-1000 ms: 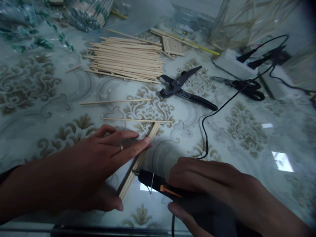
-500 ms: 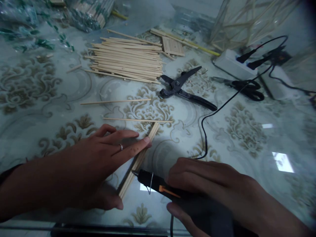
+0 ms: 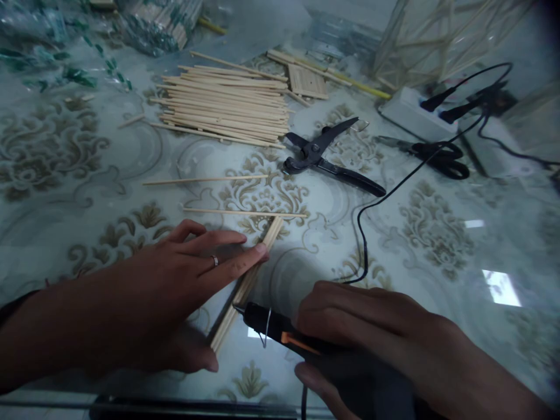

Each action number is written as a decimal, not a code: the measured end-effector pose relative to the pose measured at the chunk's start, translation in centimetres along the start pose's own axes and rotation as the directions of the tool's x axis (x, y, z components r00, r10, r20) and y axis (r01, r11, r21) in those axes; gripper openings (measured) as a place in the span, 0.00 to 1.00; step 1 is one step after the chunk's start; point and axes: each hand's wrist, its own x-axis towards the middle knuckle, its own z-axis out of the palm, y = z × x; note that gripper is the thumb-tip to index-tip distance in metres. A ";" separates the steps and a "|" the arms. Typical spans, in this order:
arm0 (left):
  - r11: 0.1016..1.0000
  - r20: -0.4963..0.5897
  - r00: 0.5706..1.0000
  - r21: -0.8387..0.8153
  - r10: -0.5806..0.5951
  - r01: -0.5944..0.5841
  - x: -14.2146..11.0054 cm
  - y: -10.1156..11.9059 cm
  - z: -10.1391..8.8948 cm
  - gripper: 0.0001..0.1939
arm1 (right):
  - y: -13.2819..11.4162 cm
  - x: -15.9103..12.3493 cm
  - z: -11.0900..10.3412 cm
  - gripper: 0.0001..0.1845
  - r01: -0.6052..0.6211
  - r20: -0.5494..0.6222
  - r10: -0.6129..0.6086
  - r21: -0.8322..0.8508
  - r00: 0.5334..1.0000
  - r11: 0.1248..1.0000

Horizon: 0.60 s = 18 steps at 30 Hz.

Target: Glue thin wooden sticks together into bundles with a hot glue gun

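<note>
My left hand (image 3: pixel 175 286) lies flat with fingers stretched out, pressing down on a strip of joined bamboo sticks (image 3: pixel 247 283) that runs diagonally on the glass table top. A ring shows on one finger. My right hand (image 3: pixel 371 338) is wrapped round a black glue gun (image 3: pixel 280 329) with an orange trigger; its nozzle touches the strip near the lower end. The gun's black cord (image 3: pixel 365 233) curls away to the right.
A pile of bamboo sticks (image 3: pixel 223 108) lies at the back, two loose sticks (image 3: pixel 205 181) nearer. Black pliers (image 3: pixel 326 157), black scissors (image 3: pixel 433 154), a white power strip (image 3: pixel 413 114) with plugs and a stick frame (image 3: pixel 437 41) stand at the back right.
The glue gun nozzle has shifted very slightly along the strip. My left hand stays pressed on the sticks.
</note>
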 end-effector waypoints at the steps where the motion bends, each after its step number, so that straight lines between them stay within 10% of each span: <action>1: 1.000 -0.006 1.000 -0.002 0.001 -0.001 0.0 0.0 0.0 0.74 | 0.1 0.0 0.0 0.15 -0.008 0.005 0.008 0.002 1.000 1.000; 18: 0.998 0.010 1.000 0.058 -0.011 0.010 0.4 0.4 -0.2 0.77 | 0.2 -0.2 0.1 0.12 0.022 0.023 -0.022 -0.013 0.999 1.000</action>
